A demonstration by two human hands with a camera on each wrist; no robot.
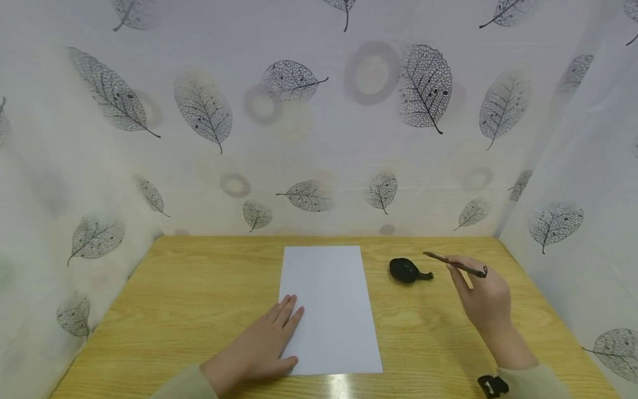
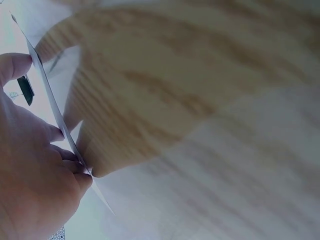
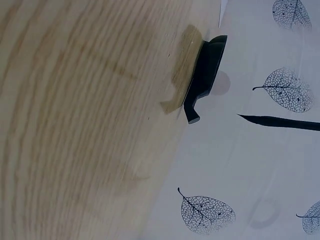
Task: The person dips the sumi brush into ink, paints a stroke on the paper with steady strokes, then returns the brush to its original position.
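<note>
A sheet of white paper (image 1: pixel 326 305) lies upright on the table. My left hand (image 1: pixel 264 338) rests on its lower left edge, fingers spread and straight; the left wrist view shows the same hand (image 2: pixel 40 165) side-on against the thin paper edge. Over the table's right side, my right hand (image 1: pixel 485 293) pinches a dark writing brush (image 1: pixel 456 264) with a looped end. The brush's pointed tip (image 3: pixel 270 121) shows in the right wrist view, above the table and apart from the ink dish. That black ink dish (image 1: pixel 405 270) with a short handle sits between paper and right hand.
The wooden table (image 1: pixel 199 288) carries the paper and the ink dish. Pale curtains with a leaf print (image 1: pixel 319 138) stand behind it and along both sides. A black strap buckle (image 1: pixel 492 386) is on my right wrist.
</note>
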